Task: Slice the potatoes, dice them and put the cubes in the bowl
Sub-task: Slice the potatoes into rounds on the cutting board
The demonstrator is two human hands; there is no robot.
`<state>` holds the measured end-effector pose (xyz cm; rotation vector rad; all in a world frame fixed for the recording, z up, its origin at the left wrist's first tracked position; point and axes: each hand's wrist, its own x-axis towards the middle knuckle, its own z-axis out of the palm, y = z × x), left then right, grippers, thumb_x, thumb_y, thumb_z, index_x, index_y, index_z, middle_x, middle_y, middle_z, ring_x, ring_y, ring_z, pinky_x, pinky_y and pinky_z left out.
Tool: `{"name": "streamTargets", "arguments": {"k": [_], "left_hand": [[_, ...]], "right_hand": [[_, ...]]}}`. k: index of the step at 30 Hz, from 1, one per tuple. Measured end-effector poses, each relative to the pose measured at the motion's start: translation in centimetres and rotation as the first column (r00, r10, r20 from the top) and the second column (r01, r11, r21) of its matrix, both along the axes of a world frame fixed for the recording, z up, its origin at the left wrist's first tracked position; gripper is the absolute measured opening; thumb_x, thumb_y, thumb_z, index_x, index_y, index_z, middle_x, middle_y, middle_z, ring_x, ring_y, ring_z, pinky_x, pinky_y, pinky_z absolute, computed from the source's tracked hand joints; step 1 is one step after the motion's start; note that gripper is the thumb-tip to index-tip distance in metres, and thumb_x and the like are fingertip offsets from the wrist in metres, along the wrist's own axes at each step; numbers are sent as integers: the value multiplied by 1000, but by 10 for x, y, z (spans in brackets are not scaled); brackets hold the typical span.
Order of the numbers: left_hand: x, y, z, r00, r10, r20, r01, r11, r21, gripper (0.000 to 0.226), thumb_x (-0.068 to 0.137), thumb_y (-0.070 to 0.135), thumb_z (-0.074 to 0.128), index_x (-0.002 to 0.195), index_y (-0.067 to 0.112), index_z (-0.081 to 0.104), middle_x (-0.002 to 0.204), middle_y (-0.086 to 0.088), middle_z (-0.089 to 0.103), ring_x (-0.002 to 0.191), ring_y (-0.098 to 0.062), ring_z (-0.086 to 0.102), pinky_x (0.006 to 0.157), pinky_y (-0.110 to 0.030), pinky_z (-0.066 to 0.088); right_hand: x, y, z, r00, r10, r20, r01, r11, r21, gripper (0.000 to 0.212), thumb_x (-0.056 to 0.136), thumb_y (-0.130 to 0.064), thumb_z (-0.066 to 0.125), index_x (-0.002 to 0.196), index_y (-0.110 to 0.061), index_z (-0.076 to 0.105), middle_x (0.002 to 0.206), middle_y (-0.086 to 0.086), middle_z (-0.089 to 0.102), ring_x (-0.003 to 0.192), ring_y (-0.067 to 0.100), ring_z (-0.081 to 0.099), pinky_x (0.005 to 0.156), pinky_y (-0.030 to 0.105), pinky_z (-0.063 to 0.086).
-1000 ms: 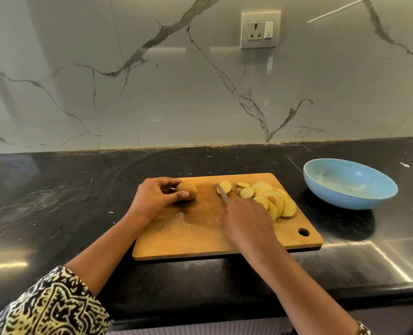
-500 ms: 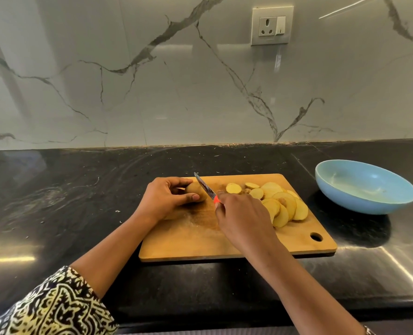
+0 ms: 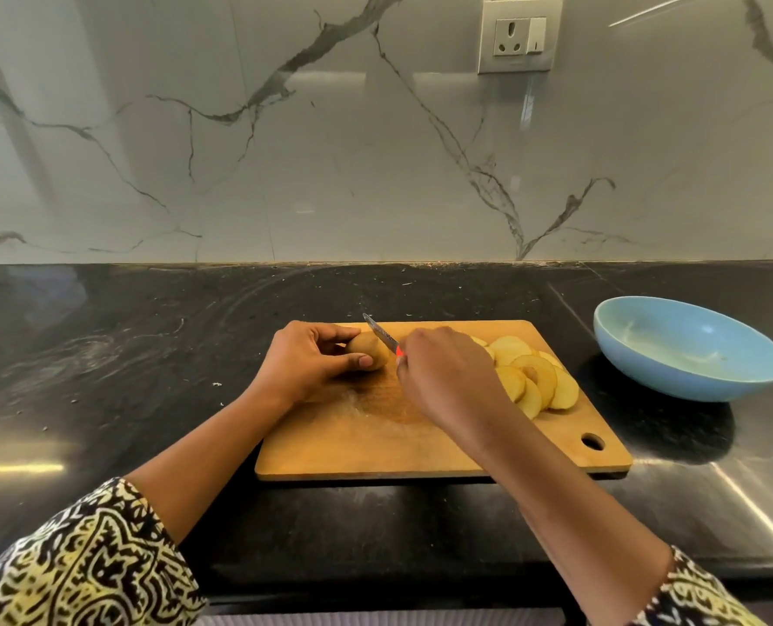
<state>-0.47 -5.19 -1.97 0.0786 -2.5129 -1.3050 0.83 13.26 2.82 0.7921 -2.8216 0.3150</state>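
- Your left hand (image 3: 303,361) is curled round the potato (image 3: 368,350), thumb on the near side and fingers over the top, at 11 o'clock on the board (image 3: 375,449).
- Your right hand (image 3: 443,377) is clamped on the knife (image 3: 381,334). The blade lies across the potato's right end with its tip pointing to 11 o'clock.
- This looks like the slicing step: one potato stub to finish, nothing diced yet.
- Tuck your left fingertips back from the cut face. The stub is short, so the blade will probably land close to them.
- Press the stub flat to the board so it cannot roll, and bring the blade straight down for an even round.
- Match the thickness of the slices (image 3: 529,379) fanned out at 3 o'clock of your right hand, so the cubes come out alike.
- The cut rounds overlap. Stack or spread them before dicing, or they may slide.
- The bowl (image 3: 692,350) sits off the board at 2 o'clock, well apart from the slices. No cubes show in it.
- The board lies on a dark, glossy bench (image 3: 104,354) flecked with crumbs, its hanging hole at 4 o'clock.
- At 12 o'clock rises a veined marble wall (image 3: 285,173) with a socket (image 3: 519,36) high up at 1 o'clock.
- Patterned sleeves (image 3: 81,562) cover your forearms near the elbows.
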Motion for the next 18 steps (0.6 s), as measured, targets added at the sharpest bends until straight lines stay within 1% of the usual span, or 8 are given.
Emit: {"name": "streamTargets", "arguments": {"k": [2, 4, 5, 8, 10, 13, 16, 18], "left_hand": [[0, 1, 0, 1000, 14, -6, -14, 1000, -8, 43, 67, 29, 82, 108, 23, 70, 94, 12, 70, 89, 1, 64, 69, -8, 48], [1, 2, 1, 999, 31, -18, -31, 999, -24, 41, 68, 29, 82, 107, 23, 71, 93, 13, 70, 86, 4, 64, 66, -6, 47], [1, 3, 1, 999, 35, -26, -35, 999, -31, 41, 69, 29, 81, 108, 23, 70, 93, 13, 70, 85, 5, 63, 66, -5, 47], [4, 6, 1, 998, 40, -43, -42, 998, -42, 41, 70, 29, 80, 108, 23, 70, 89, 17, 67, 83, 8, 61, 67, -4, 46], [5, 6, 1, 998, 47, -44, -49, 998, -34, 40, 69, 31, 81, 107, 24, 70, 86, 20, 66, 82, 9, 61, 67, -4, 46], [4, 5, 1, 999, 46, -26, -46, 999, -18, 41, 69, 33, 80, 107, 24, 70, 88, 19, 67, 85, 7, 62, 71, -8, 47], [3, 3, 1, 999, 47, 8, -47, 999, 22, 44, 67, 34, 80, 109, 23, 69, 94, 13, 69, 90, 1, 63, 79, -16, 50], [2, 3, 1, 999, 46, 24, -47, 998, 36, 47, 66, 35, 80, 110, 23, 69, 98, 9, 70, 92, -3, 64, 82, -19, 50]], "right_hand": [[-3, -8, 5, 1000, 7, 13, -8, 999, 46, 23, 100, -20, 44, 114, -10, 60, 84, 1, 47, 73, 17, 45, 58, 27, 35], [-9, -16, 6, 999, 4, 51, -7, 998, 67, 23, 99, -20, 46, 115, -10, 60, 85, 2, 49, 72, 15, 46, 53, 24, 34], [-11, -19, 5, 997, -3, 71, -2, 997, 73, 23, 99, -20, 47, 116, -10, 60, 86, 3, 50, 73, 15, 47, 54, 22, 34], [-7, -19, -7, 993, -21, 118, 12, 997, 80, 23, 100, -23, 47, 118, -12, 58, 100, 5, 58, 82, 15, 51, 69, 25, 39], [3, -13, -14, 992, -19, 125, 8, 996, 87, 21, 101, -24, 45, 115, -13, 57, 104, 5, 59, 83, 14, 49, 72, 26, 40], [23, 4, -21, 993, -17, 113, 7, 996, 85, 21, 101, -25, 43, 111, -15, 58, 91, 0, 52, 80, 13, 46, 71, 26, 40], [36, 15, -24, 993, -31, 114, 23, 997, 74, 21, 101, -25, 43, 113, -16, 58, 102, 1, 59, 87, 17, 53, 69, 27, 39], [36, 18, -25, 990, -57, 131, 50, 997, 50, 21, 100, -26, 44, 115, -17, 58, 107, 1, 60, 88, 17, 54, 68, 28, 38]]}}
